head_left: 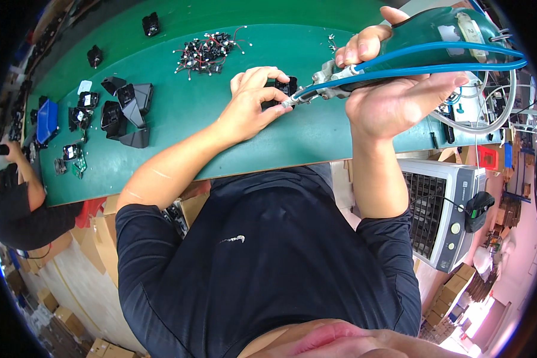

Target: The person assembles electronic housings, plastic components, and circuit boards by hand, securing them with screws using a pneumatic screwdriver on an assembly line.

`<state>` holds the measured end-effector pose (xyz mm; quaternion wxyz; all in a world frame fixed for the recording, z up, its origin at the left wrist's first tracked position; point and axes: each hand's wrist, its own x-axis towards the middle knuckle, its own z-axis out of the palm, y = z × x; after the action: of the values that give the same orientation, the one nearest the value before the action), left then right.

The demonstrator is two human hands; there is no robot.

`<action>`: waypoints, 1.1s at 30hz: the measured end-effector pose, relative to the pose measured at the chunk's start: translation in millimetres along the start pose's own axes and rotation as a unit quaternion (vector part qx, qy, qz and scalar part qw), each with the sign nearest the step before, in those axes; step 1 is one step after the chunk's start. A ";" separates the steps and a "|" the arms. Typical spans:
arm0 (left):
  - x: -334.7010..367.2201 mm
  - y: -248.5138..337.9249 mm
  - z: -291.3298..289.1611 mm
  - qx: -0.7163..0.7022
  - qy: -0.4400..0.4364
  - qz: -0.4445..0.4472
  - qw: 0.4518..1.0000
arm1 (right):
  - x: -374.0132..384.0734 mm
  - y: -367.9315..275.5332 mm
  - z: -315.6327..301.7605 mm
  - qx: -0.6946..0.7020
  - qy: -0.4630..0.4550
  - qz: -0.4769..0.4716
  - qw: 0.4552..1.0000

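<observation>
A: Anything readable on your end?
B: I see a pale label [468, 28] with a mark on the green tool [420, 28], a white logo on the shirt [268, 262], and small print on the cooler [461, 200].
A: Grip?
B: Right hand [383, 108] is wrapped around the tool, clamped on it, thumb sticking out. Left hand [244, 107] has thumb and forefinger near each other at the tool's nose, touching there. Can't tell from here if they're clamped on the nose or the black part [289, 85].
A: Where's that part?
B: On the green table [182, 119], between the left fingers and under the nose.
A: Counts?
B: One tool, two blue hose runs [435, 45], one blue bin [47, 121], one co-worker [21, 209] at left. Two black modules [151, 24] sit apart up top. The wire pile [204, 55] is too tangled for me to count.
</observation>
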<state>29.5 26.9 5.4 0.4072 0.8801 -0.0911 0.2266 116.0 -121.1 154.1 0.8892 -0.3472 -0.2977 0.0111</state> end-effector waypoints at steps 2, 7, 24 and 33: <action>0.2 1.4 -1.0 0.011 0.001 0.002 1.000 | 0.2 -0.3 -0.5 -0.005 0.006 0.003 1.000; -0.9 -4.3 -0.9 0.021 -0.011 0.005 1.000 | -1.2 -6.2 5.7 0.010 0.004 0.034 0.999; 10.2 -15.4 10.5 0.033 -0.052 0.025 0.998 | 3.2 5.5 -28.6 -0.030 -0.099 0.012 0.995; 5.7 -16.0 7.5 0.052 -0.046 0.019 0.997 | -5.2 14.3 -15.4 0.018 -0.032 0.040 0.999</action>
<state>42.4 31.8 -7.0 0.3521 0.9076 -0.1148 0.1978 122.7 -120.9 133.5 0.8842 -0.3423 -0.3116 0.0630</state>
